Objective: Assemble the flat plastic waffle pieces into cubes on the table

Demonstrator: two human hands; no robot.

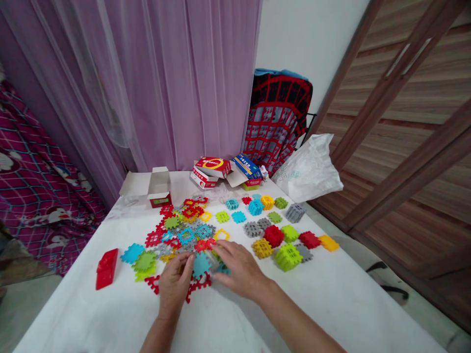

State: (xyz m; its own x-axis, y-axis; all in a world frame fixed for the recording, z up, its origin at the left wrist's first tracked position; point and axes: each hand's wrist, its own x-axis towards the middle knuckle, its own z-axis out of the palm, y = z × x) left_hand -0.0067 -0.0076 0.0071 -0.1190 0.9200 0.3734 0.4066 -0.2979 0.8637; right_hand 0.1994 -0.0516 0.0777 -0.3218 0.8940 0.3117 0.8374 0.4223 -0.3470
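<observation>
My left hand [175, 280] is closed, thumb against fingers, over the front of a heap of plastic interlocking tiles. What it pinches, if anything, is hidden. Just right of its fingertips lies a turquoise toothed tile [201, 265]. My right hand [238, 268] has its thumb and fingers apart, reaching over the heap's right edge, and its fingers partly cover green and blue pieces there. Red tiles [205, 244] lie beyond the two hands. Red frame pieces [198, 287] sit on the near side, partly behind my left hand.
Built cubes and stacked tiles, such as a red cube [274, 236] and a lime one [288, 257], stand on the right of the white-covered table [91, 323]. A red plastic part [106, 268] lies left. Opened boxes [211, 168] and a white bag [309, 169] are at the back.
</observation>
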